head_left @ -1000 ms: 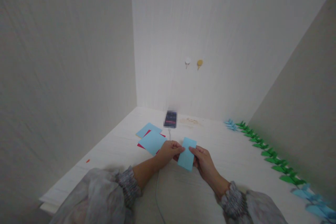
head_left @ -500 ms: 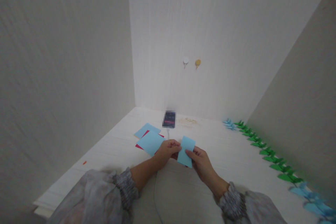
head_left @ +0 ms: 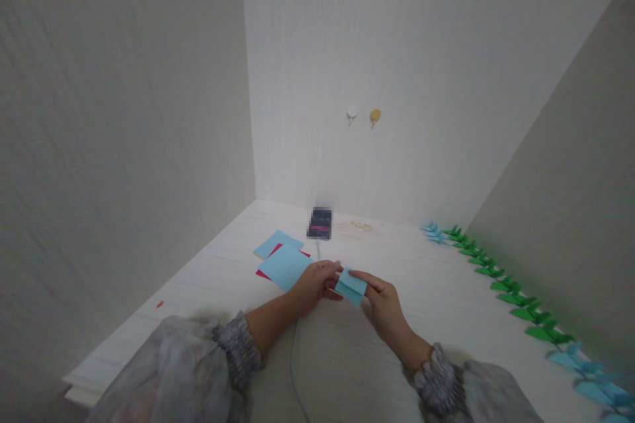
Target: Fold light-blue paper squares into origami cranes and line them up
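Both my hands hold a small light blue paper (head_left: 350,285) above the white table (head_left: 208,291). The paper is bent over on itself, its top half folded down. My left hand (head_left: 316,283) pinches its left edge with closed fingers. My right hand (head_left: 381,301) grips the right side, the thumb lying along the top of the fold. Just left of my left hand lies a loose pile of paper sheets (head_left: 284,264), light blue over red.
A phone (head_left: 320,223) stands at the back of the table, its white cable (head_left: 294,357) running toward me. A row of folded green paper shapes (head_left: 501,285) and blue ones (head_left: 590,380) lines the right wall. Two hooks (head_left: 364,116) sit on the back wall.
The blue paper stood tall and flat between my hands; its upper half has now been folded down, so it looks half as high. My hands stayed in place.
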A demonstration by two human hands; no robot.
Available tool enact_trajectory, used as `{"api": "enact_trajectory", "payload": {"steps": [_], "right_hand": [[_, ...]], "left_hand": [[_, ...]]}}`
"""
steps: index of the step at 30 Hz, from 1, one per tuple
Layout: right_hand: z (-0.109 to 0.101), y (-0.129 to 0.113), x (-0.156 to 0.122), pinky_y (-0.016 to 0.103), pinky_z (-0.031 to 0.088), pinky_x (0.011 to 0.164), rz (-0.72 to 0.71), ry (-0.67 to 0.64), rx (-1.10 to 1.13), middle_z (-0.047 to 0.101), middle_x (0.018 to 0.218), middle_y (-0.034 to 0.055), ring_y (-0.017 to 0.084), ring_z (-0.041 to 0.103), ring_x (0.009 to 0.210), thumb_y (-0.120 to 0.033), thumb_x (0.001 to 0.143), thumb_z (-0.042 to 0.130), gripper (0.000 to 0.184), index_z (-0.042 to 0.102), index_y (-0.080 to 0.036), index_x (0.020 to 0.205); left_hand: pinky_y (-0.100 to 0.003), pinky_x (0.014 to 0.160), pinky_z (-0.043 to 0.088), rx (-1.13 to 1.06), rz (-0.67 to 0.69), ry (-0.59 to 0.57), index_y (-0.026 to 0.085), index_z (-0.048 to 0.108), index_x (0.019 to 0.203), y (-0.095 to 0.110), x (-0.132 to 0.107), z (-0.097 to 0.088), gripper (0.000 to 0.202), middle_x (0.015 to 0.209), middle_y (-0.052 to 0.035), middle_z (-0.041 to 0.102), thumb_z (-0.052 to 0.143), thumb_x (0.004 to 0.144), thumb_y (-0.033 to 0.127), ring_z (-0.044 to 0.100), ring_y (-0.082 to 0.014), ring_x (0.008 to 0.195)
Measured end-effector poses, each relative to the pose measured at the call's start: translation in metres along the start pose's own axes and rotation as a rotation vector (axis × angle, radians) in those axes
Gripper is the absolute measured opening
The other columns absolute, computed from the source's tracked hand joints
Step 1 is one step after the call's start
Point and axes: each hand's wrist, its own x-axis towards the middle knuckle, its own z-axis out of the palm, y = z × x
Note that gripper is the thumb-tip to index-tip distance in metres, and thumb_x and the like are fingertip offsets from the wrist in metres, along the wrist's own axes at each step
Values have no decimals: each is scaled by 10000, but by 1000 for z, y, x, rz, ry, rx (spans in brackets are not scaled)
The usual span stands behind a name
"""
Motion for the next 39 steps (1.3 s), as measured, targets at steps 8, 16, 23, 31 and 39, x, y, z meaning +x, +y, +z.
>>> {"api": "enact_trajectory", "payload": {"steps": [8,16,23,31,39], "right_hand": [[-6,0,3,271,419,696,-243,-46,-244,581,811,34,146,535,765,-141,740,430,265,624,-243,888],[-6,0,3,258,400,691,-301,-131,-295,531,826,24,141,510,779,-118,737,441,295,612,-287,908],[-2,-9,3,265,400,681,-339,-209,-356,507,818,30,156,499,788,-103,726,425,303,634,-275,864],[-5,-22,3,300,388,755,-290,-89,-365,471,930,58,172,457,874,-206,766,421,289,512,-230,1039],[-3,-15,7,271,393,668,-337,-55,-500,504,752,32,154,474,733,-247,738,473,89,527,-182,709]], "left_hand": [[-191,445,401,124,1,1,118,517,761,-6,5,-4,333,606,-15,585,657,529,311,544,-93,477],[-231,536,432,49,172,80,138,453,782,-7,9,-8,362,569,23,560,675,518,248,564,-109,523],[-202,494,396,135,266,127,143,433,765,-5,9,-8,343,544,28,553,666,526,221,543,-101,511],[-197,489,380,309,321,143,181,353,758,-5,8,-6,340,580,37,567,628,562,216,530,-96,508],[-170,470,334,617,380,78,188,376,792,-7,4,-7,259,609,32,577,564,614,186,510,-83,517]]}}
